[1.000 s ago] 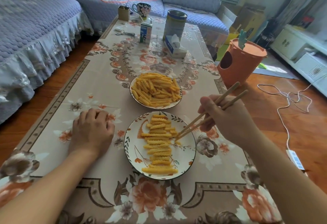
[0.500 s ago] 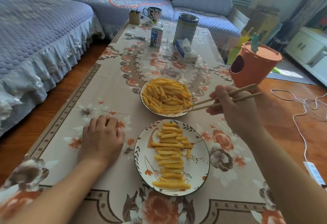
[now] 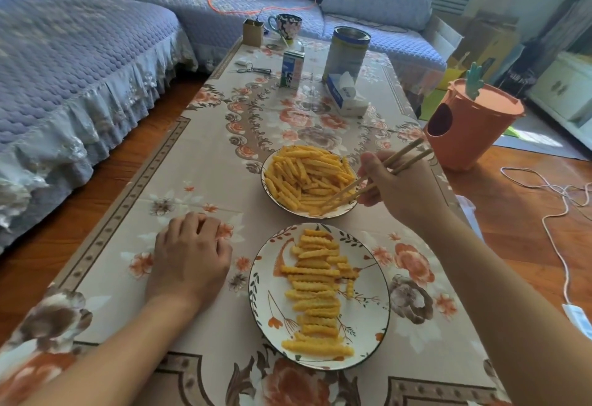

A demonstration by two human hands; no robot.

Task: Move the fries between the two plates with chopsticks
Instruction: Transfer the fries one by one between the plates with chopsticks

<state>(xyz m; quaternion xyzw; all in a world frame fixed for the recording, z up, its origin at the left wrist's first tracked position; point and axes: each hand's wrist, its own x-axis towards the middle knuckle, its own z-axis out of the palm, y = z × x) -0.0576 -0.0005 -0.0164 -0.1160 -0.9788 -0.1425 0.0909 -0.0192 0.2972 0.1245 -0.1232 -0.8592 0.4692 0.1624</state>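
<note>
Pick-up step: right hand [image 3: 403,187] fingers gripping chopsticks [image 3: 368,181], tips reaching into fries [image 3: 307,175] on centre-frame plate [image 3: 266,187]. Left hand [image 3: 189,255] resting relaxed, holding nothing, on counter [image 3: 192,162]. Next, likely: pinching one fry, carrying to lower plate [image 3: 374,293].

Left hand [image 3: 189,256] palm-down, fingers curled; right hand [image 3: 397,186] pinching.
</note>
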